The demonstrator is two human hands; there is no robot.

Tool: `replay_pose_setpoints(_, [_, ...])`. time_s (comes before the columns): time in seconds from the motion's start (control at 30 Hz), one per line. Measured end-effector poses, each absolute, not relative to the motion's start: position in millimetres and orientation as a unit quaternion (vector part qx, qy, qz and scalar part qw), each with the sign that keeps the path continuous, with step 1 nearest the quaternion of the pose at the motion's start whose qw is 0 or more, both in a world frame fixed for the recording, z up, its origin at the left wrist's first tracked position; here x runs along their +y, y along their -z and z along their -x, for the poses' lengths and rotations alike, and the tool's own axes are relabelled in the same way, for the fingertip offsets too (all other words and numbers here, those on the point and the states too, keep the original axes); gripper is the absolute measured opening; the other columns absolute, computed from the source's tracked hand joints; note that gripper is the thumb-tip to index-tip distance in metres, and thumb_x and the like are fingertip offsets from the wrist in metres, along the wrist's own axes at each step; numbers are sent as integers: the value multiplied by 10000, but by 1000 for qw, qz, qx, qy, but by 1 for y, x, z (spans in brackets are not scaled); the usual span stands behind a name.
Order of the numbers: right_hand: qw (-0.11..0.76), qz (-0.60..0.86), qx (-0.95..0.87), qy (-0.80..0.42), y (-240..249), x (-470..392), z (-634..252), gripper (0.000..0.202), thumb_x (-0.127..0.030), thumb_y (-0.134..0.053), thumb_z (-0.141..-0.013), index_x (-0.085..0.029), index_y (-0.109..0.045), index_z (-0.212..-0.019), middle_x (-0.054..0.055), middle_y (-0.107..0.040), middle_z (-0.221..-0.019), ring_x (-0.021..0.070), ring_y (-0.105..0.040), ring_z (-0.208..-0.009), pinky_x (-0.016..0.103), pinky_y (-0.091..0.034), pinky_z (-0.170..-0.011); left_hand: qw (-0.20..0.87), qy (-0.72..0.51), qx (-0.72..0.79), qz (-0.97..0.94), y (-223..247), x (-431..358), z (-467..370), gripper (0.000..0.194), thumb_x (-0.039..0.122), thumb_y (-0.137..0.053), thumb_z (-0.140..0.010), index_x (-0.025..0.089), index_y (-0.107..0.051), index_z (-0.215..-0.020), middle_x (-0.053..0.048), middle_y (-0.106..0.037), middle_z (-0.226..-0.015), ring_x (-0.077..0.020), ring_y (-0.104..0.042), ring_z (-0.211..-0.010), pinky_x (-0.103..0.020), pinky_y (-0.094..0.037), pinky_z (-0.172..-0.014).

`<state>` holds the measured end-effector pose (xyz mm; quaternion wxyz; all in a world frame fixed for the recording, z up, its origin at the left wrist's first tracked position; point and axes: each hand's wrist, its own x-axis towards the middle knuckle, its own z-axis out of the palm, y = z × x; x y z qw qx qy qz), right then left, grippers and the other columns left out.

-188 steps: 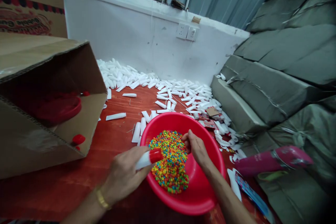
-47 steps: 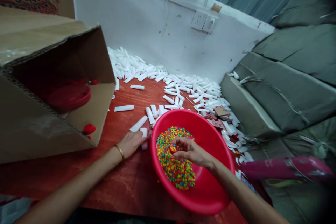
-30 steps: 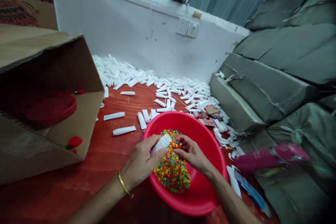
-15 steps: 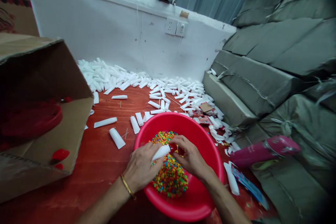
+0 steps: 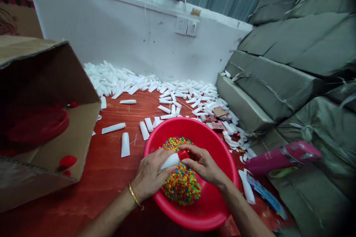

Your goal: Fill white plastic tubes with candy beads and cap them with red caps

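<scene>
My left hand (image 5: 152,172) is closed round a white tube (image 5: 170,161) above the red basin (image 5: 232,192). A red cap (image 5: 183,154) sits at the tube's right end, between the thumb and fingers of my right hand (image 5: 202,164). Below both hands, small multicoloured candies (image 5: 182,189) lie heaped in the left part of the basin. The palm side of each hand is hidden.
Loose white tubes (image 5: 111,77) are heaped along the wall, with a few nearer the basin. An open cardboard box (image 5: 80,133) stands at the left. A magenta bottle (image 5: 278,159) and wrapped bundles (image 5: 278,77) are at the right.
The red cap has come against the tube's end, where a white neck showed before. One loose tube left of the basin has turned more upright in the view.
</scene>
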<state>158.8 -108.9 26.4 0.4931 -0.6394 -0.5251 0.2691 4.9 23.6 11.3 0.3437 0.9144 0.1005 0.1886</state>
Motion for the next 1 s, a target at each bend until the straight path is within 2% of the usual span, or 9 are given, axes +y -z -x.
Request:
replay_pose_setpoints(0.17, [568,566,-499,-328,-30,-109,-156,320,-313,-651,-767,-240,-590,-1072,17,-601,-895,124,-535,-739,238,-447,-647,436,-166,96,-879,-16,26,-5,398,404,-513,-817,213,-524,-1165,-54,-585,-959,-196,-550,-851,-329,-428,-730])
replay_pose_setpoints(0.33, [608,504,-477,-386,-35,-111,-157,314,-352,-631,-781,-252,-578,-1074,32,-591,-966,111,-547,-703,231,-473,-630,622,-105,27,-776,-23,26,-10,378,391,-535,-817,200,-551,-1143,-48,-596,-983,-178,-549,-877,-304,-429,-765])
replay_pose_setpoints(0.4, [621,493,-472,-385,-35,-113,-158,319,-370,-619,-788,-242,-569,-1076,44,-589,-983,112,-551,-701,228,-479,-620,663,-86,6,-744,-24,24,-14,381,388,-538,-817,182,-559,-1136,-52,-601,-974,-180,-545,-892,-306,-427,-784])
replay_pose_setpoints(0.5, [617,515,-477,-356,-35,-113,-158,320,-372,-614,-791,-230,-559,-1072,55,-592,-993,129,-560,-743,234,-486,-626,664,-105,21,-740,-21,22,-18,395,382,-536,-815,161,-554,-1142,-59,-600,-959,-186,-541,-903,-327,-425,-813])
replay_pose_setpoints(0.6, [576,567,-506,-302,-35,-112,-158,310,-369,-580,-816,-232,-546,-1093,61,-587,-1038,164,-563,-866,260,-488,-697,643,-133,44,-753,-18,21,-18,417,366,-522,-822,157,-522,-1182,-60,-599,-965,-182,-545,-889,-338,-434,-810])
replay_pose_setpoints(0.7, [523,606,-545,-250,-34,-112,-160,320,-414,-466,-876,-230,-533,-1130,65,-603,-1025,181,-566,-908,306,-469,-786,622,-138,46,-770,-17,20,-16,377,366,-525,-817,166,-551,-1136,-60,-599,-986,-181,-545,-894,-338,-439,-806])
replay_pose_setpoints(0.8, [503,623,-562,-209,-34,-113,-162,356,-453,-468,-866,-220,-543,-1124,71,-616,-1010,196,-569,-922,323,-449,-827,609,-138,48,-779,-18,18,-15,340,366,-525,-818,173,-566,-1095,-57,-601,-978,-179,-543,-889,-334,-442,-795])
replay_pose_setpoints(0.9, [537,608,-542,-221,-34,-113,-160,360,-446,-535,-831,-219,-546,-1110,70,-616,-1016,193,-569,-912,299,-461,-795,612,-140,54,-776,-18,17,-15,362,377,-514,-826,176,-551,-1125,-54,-599,-961,-174,-543,-868,-324,-441,-779])
replay_pose_setpoints(1.0, [584,569,-496,-299,-34,-112,-156,341,-432,-560,-817,-223,-543,-1086,67,-616,-998,159,-576,-787,251,-483,-660,618,-139,44,-772,-18,17,-15,385,385,-508,-830,180,-540,-1153,-44,-595,-937,-167,-539,-844,-311,-438,-769])
